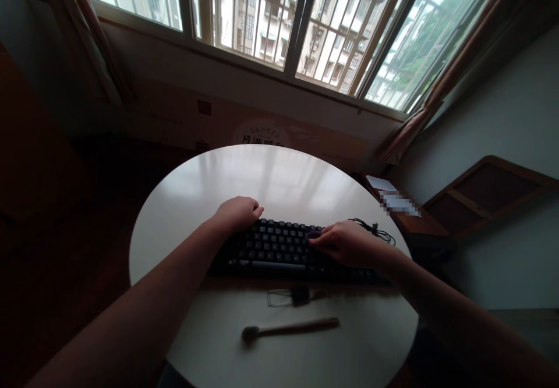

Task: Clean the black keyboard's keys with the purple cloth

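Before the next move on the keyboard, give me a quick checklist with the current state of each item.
1. Keyboard lies flat on the round table: ok.
2. Left hand steadies the keyboard's far left corner, closed into a loose fist: ok.
3. Right hand rests on the keys, fingertips pinched on a small purple thing; what that thing is: cannot tell.
4. Wire keycap puller lies free on the table in front of the keyboard: ok.
5. Brush lies free nearer the table's front edge: ok.
6. Black cable is clear of the hands, coiled at the keyboard's right end: ok.
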The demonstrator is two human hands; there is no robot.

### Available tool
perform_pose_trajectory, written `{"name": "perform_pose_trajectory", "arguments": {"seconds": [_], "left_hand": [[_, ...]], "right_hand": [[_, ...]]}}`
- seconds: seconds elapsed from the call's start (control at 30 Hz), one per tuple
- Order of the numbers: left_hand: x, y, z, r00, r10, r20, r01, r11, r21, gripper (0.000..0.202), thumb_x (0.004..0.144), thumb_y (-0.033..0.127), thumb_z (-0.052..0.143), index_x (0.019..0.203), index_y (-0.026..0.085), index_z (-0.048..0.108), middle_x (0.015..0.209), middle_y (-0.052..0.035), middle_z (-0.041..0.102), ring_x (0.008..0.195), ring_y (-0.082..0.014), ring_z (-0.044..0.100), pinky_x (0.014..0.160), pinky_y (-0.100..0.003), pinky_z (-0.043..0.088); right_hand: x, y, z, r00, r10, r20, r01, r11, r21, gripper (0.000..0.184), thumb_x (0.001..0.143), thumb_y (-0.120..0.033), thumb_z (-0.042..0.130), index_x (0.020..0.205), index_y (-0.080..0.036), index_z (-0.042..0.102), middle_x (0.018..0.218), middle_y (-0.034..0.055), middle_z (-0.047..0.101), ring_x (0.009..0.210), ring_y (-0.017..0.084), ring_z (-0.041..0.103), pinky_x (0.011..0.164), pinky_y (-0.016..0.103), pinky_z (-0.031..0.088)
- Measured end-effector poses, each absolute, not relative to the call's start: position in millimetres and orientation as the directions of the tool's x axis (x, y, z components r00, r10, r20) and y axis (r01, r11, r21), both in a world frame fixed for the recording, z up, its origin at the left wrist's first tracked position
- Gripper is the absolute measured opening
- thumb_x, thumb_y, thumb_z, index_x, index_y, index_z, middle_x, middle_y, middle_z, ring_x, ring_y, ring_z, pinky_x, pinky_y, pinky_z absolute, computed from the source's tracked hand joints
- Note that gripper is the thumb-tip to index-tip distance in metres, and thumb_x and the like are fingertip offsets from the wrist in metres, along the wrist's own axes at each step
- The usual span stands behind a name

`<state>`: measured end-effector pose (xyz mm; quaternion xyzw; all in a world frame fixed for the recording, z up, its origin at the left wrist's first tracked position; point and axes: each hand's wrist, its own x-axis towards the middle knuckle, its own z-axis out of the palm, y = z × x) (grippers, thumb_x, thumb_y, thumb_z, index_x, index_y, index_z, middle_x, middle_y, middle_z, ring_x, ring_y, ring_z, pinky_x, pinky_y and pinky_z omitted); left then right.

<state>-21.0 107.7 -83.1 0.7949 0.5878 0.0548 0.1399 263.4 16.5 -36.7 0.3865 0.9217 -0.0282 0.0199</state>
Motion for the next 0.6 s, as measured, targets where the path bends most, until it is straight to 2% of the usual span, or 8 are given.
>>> {"name": "perform_pose_trajectory", "arguments": {"seconds": [0.23,0.4,0.47,0.6], "left_hand": [[-21,110,-85,0.306,0.949,-0.077,0.92,-0.274,0.28,0.044,0.091,0.049,0.04,0.09,0.022,0.075,0.101,-0.011,0.075,0.089,-0.0278,0.067,0.073,-0.033,0.048],[-22,108,-82,0.301,0.951,-0.065,0.924,-0.274,0.269,0.046,0.091,0.049,0.039,0.09,0.02,0.075,0.101,-0.0127,0.075,0.089,-0.0284,0.067,0.073,-0.034,0.048],[-23,108,-81,0.299,0.952,-0.063,0.924,-0.272,0.267,0.046,0.091,0.049,0.039,0.089,0.02,0.075,0.101,-0.0125,0.075,0.089,-0.0281,0.067,0.072,-0.034,0.048],[-22,107,-81,0.295,0.953,-0.062,0.926,-0.27,0.263,0.044,0.092,0.048,0.04,0.088,0.021,0.074,0.101,-0.0119,0.075,0.09,-0.0274,0.067,0.071,-0.033,0.047]], "right_hand": [[281,-19,-36,-0.738,0.668,-0.094,0.674,0.735,-0.069,0.028,0.101,-0.03,0.051,0.114,-0.028,0.075,0.083,0.0027,0.075,0.066,0.014,0.065,0.057,0.028,0.032],[288,-27,-28,-0.738,0.665,-0.113,0.674,0.726,-0.134,0.025,0.099,-0.031,0.055,0.109,-0.029,0.078,0.086,0.0026,0.076,0.071,0.015,0.068,0.061,0.026,0.038],[292,-24,-25,-0.724,0.686,-0.07,0.687,0.709,-0.162,0.024,0.097,-0.029,0.057,0.11,-0.029,0.078,0.087,0.002,0.076,0.072,0.015,0.068,0.063,0.024,0.041],[297,-7,-24,-0.607,0.779,0.155,0.764,0.626,-0.154,0.026,0.097,-0.026,0.057,0.113,-0.027,0.077,0.087,0.0027,0.076,0.073,0.016,0.069,0.068,0.025,0.045]]}}
